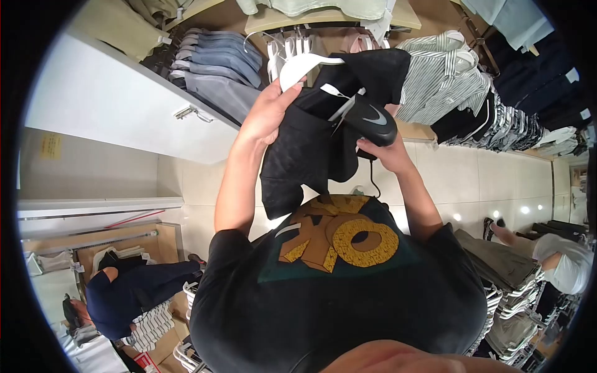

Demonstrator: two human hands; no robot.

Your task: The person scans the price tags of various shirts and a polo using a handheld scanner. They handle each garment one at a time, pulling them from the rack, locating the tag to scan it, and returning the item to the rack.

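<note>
My left hand (268, 112) is closed around the white hanger (298, 69), whose metal hook points up and left. A black garment (295, 146) hangs from the hanger, its fabric bunched and spread toward the right, with a white tag (333, 91) near its top. In my right hand (388, 152) is a black handheld garment steamer (371, 119) with a grey curved mark. Its silver front edge faces the garment, at or very near the cloth; contact cannot be made out. A dark cord hangs below its handle.
Ahead, a rack holds blue-grey shirts (217, 56) and striped shirts (438, 74). An open white cabinet door (124, 93) stands at left. One person in dark clothes (134, 292) is at lower left, another person (563, 255) at right. Trousers on hangers (497, 261) are close behind on the right.
</note>
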